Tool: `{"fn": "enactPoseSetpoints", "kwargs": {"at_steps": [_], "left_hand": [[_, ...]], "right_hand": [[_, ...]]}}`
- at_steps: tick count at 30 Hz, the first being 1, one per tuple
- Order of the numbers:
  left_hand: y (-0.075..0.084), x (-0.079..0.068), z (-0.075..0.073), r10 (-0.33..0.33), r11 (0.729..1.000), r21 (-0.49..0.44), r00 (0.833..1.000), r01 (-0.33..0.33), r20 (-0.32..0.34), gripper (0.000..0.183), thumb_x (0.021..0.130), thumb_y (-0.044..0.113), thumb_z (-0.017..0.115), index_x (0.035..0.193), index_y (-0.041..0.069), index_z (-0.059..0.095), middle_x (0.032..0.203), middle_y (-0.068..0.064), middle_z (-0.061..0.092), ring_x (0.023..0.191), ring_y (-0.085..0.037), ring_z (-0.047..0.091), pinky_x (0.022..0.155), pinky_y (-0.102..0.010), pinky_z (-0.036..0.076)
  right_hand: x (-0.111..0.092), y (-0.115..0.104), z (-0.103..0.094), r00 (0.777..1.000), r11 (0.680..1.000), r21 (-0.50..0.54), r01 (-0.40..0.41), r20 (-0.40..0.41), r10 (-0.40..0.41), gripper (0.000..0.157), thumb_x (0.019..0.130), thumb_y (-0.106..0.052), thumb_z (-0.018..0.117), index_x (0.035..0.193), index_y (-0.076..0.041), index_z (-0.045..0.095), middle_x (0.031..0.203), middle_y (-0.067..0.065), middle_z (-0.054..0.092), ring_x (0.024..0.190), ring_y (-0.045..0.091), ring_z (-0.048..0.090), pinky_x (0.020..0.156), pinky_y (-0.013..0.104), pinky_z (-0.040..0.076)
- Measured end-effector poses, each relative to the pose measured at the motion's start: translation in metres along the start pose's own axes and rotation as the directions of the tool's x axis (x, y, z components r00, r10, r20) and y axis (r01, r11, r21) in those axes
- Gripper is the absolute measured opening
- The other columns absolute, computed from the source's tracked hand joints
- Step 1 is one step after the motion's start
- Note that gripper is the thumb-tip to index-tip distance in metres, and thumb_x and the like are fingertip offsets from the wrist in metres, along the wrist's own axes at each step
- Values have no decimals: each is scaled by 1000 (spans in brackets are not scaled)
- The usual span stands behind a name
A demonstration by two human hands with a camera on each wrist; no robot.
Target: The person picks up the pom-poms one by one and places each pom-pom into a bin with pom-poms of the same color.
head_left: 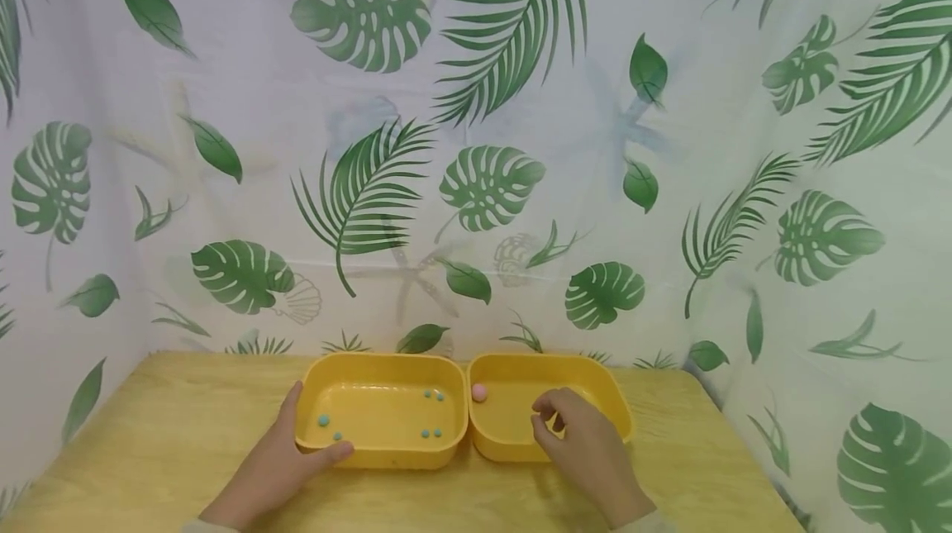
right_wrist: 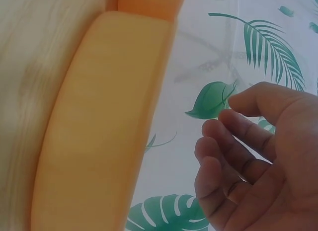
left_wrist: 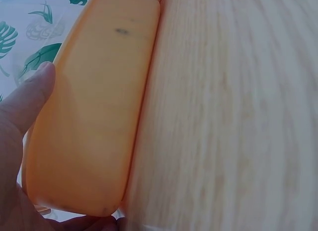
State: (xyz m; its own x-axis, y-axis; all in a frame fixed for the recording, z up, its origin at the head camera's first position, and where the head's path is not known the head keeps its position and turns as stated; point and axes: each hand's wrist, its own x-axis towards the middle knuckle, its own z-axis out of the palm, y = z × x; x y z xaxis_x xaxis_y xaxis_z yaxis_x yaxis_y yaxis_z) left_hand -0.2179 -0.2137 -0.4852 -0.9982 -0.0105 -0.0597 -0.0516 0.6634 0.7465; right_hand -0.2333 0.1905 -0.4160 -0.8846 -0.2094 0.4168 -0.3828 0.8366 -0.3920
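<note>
On the table, a yellow plastic bin [head_left: 387, 457] holds several small blue-green balls [head_left: 323, 420]. My left hand [head_left: 278, 463] grips this bin at its left end, the thumb on the front rim and the fingers around the side wall. In the left wrist view the thumb [left_wrist: 37, 89] lies at the rim. A second yellow bin [head_left: 513, 452] stands right beside the first, with a pink ball [head_left: 479, 392] near its left wall. Over that bin hovers my right hand [head_left: 583, 438], fingers loosely bent. Nothing shows between its fingertips in the right wrist view.
Both bins stand toward the back of a wooden table [head_left: 476, 504]. Behind and at the sides hangs a white sheet [head_left: 476, 120] printed with green leaves. The right bin's front wall [right_wrist: 99, 121] fills much of the right wrist view.
</note>
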Motion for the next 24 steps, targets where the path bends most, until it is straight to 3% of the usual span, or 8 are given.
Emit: {"fn": "enactPoseSetpoints", "kwargs": {"at_steps": [13,19,24], "left_hand": [[3,2,-3,9,1000,-18,1000,-9,26,130,87,64,74,164,3,-10,162,-39,20,144,-57,34,109,-71,35],[4,-1,-6,-17,1000,6,999,17,33,129,86,66,74,164,5,-9,162,-39,20,142,-57,36,107,-70,39],[-1,-1,-15,-52,999,14,997,51,52,130,87,69,70,164,7,-15,164,-38,14,145,-59,30,108,-73,34]], "right_hand": [[0,2,-5,1000,1000,-7,-9,5,9,7,91,-18,78,93,-20,71,82,-13,62,74,10,60,67,25,52],[0,4,-6,999,1000,-3,-29,21,29,9,91,-19,78,98,-18,71,81,-14,62,73,8,59,67,26,52],[0,5,-7,999,999,9,-44,21,44,11,92,-20,77,101,-19,71,80,-15,61,74,9,60,67,26,51]]}}
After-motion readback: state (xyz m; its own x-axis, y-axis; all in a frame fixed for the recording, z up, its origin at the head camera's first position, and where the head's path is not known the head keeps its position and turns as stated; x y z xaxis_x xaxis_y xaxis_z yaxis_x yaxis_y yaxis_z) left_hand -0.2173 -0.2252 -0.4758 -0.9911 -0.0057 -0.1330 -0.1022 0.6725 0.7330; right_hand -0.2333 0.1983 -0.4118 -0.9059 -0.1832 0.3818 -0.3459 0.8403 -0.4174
